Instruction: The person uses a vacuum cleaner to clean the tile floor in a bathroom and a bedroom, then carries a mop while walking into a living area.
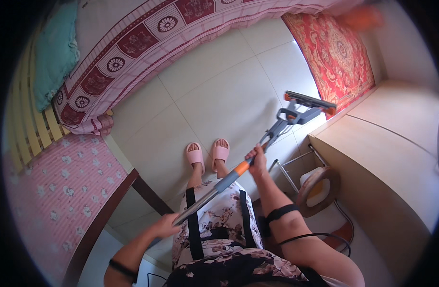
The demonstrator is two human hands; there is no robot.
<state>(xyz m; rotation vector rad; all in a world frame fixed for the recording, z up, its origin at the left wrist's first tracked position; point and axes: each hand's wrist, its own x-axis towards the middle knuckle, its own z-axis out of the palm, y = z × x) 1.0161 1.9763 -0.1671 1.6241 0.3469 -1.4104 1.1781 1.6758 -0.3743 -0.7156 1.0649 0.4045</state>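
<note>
A mop [229, 179] with a metal pole, an orange band and a grey head slants across my body. My left hand [166, 225] is wrapped round the lower part of the pole, close to my hip. Farther up, near the head end, my right hand [257, 159] grips the same pole. The flat mop head [309, 103], grey with orange ends, is raised up and to the right, above the tiles beside the red rug. Its grey lever frame [276, 128] lies between the head and my right hand.
A patterned red rug [336, 62] lies at the far right. A bed with a pink and maroon cover [133, 45] runs along the far left. A pink table cover [66, 191] is at left, a wooden cabinet [386, 119] at right. A stool with a ring seat [319, 191] stands beside my right arm.
</note>
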